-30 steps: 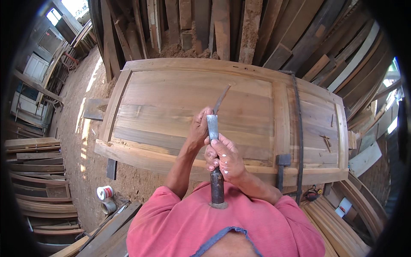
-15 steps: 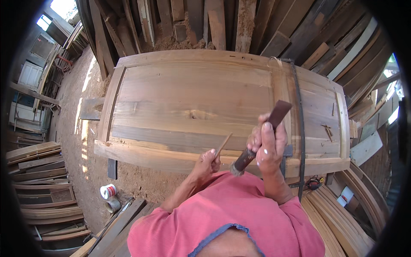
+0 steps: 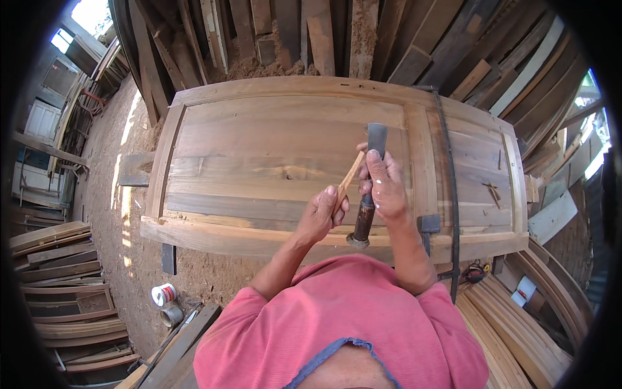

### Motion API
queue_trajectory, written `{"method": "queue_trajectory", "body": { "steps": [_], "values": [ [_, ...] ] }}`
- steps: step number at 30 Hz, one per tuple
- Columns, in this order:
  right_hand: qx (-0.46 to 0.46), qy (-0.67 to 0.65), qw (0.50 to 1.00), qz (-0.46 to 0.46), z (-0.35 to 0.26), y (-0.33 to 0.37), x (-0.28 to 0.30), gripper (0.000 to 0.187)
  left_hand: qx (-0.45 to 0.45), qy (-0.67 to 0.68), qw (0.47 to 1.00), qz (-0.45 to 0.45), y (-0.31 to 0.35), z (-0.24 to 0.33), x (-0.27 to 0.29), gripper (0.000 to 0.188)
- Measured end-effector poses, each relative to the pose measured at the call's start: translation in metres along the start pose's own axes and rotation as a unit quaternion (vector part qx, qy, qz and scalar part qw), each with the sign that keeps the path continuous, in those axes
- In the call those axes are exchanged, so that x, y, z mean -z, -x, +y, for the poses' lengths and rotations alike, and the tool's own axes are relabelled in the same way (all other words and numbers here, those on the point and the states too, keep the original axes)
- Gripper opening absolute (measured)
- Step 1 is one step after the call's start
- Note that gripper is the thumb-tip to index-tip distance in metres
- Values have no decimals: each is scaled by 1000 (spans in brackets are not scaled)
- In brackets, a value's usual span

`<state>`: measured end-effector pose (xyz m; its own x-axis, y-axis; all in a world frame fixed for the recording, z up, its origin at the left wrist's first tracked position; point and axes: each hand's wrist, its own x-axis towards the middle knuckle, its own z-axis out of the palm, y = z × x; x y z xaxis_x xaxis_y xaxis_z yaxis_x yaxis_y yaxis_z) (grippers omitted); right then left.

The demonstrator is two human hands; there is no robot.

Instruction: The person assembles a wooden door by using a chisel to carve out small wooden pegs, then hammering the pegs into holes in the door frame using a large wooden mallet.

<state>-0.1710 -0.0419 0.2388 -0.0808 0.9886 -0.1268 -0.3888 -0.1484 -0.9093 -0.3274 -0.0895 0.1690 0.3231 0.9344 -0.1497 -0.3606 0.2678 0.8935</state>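
Observation:
Over the near part of a wooden panelled door [image 3: 259,142], my left hand [image 3: 322,211] is closed on a slim, pale wood strip [image 3: 350,176] that slants up to the right. Wrapped round a chisel [image 3: 378,136] is my right hand [image 3: 385,185], its thumb near the base of the broad metal blade. The blade points away from me, and the dark handle [image 3: 364,223] hangs below with a frayed, worn butt. The strip's upper end lies close beside the chisel and the right fingers; whether they touch, I cannot tell.
A long dark bar clamp [image 3: 451,168] crosses the door's right part. Several small wood pieces [image 3: 494,192] lie on the right panel. A hammer-like dark head [image 3: 428,223] rests at the near edge. Planks lean behind, with stacks left [image 3: 71,285] and right. A white tub [image 3: 164,294] stands on the ground.
My right hand has brought the chisel left and turned it more upright, toward the wood strip. My left hand has risen slightly to the right, the strip's flat side now showing.

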Motion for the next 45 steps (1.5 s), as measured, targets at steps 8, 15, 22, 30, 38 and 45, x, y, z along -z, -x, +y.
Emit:
{"method": "queue_trajectory", "body": {
  "steps": [8, 15, 22, 30, 38, 45],
  "values": [
    [-157, -237, 954, -92, 9, 37, -41, 17, -35, 9, 997, 64, -51, 36, 21, 45],
    [-183, -183, 957, -128, 15, 58, -61, 24, -102, -202, 970, 87, -35, 42, 36, 45],
    [-178, -152, 963, -133, 11, 59, -59, 23, -134, -244, 953, 117, -11, 52, 18, 42],
    [-7, -35, 999, -28, -39, 51, -9, 21, 56, -69, 991, 101, 60, -6, 33, 45],
    [6, 140, 985, -101, 12, -4, -5, 26, 27, 57, 997, -46, 7, 23, 13, 39],
    [-49, -178, 983, 3, 11, 10, -19, 20, -29, 40, 999, 23, -33, 21, 25, 30]
  ]
}}
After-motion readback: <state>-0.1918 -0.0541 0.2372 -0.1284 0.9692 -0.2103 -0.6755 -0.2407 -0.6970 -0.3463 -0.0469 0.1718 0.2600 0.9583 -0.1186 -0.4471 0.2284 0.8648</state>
